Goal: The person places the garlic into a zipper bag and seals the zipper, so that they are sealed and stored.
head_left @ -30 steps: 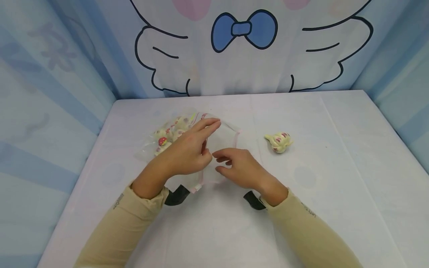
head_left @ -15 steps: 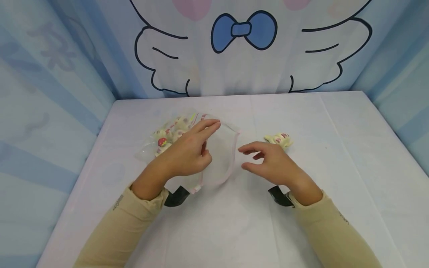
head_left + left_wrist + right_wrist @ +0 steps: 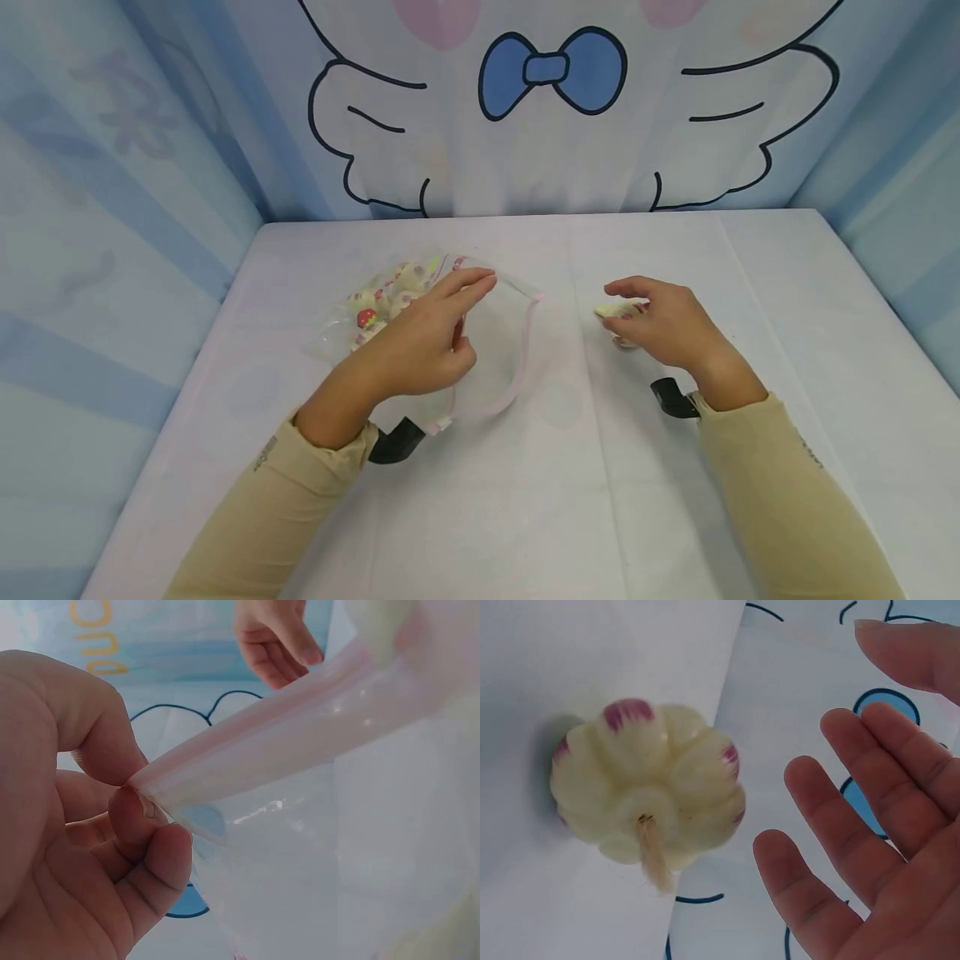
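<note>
On the left half of the table, my left hand (image 3: 416, 342) pinches the rim of a clear zip bag (image 3: 487, 367), thumb against fingertips, as the left wrist view shows. The bag's mouth gapes toward the right along its pink zip edge (image 3: 255, 720). Inside it lie several pale bulbs (image 3: 369, 302). Over on the right, my right hand (image 3: 671, 325) hovers above a single garlic bulb (image 3: 649, 784), cream with purple streaks and a stringy stem tuft. The right wrist view has those fingers spread, apart from the bulb. From the head camera the hand partly covers it.
A white cloth covers the table (image 3: 480, 517). Behind it hangs a printed curtain (image 3: 551, 150) with a blue bow, and pale blue curtains (image 3: 112, 275) flank the sides. Black straps (image 3: 396, 442) sit at both wrists.
My right hand has left the bag's mouth and moved right and away from me, to over the garlic bulb. The left hand stays at the bag, whose mouth shows wider.
</note>
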`<state>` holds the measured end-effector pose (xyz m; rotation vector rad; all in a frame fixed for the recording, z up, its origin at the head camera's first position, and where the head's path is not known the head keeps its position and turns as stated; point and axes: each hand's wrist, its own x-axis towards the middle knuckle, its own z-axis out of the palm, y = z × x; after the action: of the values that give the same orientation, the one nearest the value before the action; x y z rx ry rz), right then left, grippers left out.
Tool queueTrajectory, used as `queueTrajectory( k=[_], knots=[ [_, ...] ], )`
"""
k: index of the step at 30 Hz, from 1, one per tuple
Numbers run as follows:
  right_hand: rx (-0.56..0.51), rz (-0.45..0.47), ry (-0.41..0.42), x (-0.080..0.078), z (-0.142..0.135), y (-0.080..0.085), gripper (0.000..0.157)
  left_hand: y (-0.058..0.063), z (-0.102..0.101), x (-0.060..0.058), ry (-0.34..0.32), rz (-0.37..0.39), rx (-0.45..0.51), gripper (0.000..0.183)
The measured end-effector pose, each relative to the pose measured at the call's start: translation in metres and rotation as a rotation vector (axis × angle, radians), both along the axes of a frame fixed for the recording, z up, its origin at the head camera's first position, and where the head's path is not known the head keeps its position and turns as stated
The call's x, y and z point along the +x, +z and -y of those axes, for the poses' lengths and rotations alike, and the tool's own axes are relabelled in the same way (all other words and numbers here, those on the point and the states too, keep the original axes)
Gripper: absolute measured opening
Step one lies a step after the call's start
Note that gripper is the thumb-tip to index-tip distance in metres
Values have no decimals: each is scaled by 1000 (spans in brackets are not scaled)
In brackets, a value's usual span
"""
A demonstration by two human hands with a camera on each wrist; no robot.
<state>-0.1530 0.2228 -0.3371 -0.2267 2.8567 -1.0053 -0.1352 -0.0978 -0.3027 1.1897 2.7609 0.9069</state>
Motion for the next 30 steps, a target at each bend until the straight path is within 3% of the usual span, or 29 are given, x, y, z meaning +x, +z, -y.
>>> queueTrajectory(
  k=[8, 14, 30],
  knots=[
    [81, 88, -8, -8, -8, -8, 53, 1, 0, 1, 5, 0, -3, 66],
    [155, 104, 18, -7, -10, -10, 55, 1, 0, 1, 5, -7, -6, 66],
    [180, 127, 42, -5, -19, -17, 55, 2, -1, 1, 10, -6, -11, 66]
  ],
)
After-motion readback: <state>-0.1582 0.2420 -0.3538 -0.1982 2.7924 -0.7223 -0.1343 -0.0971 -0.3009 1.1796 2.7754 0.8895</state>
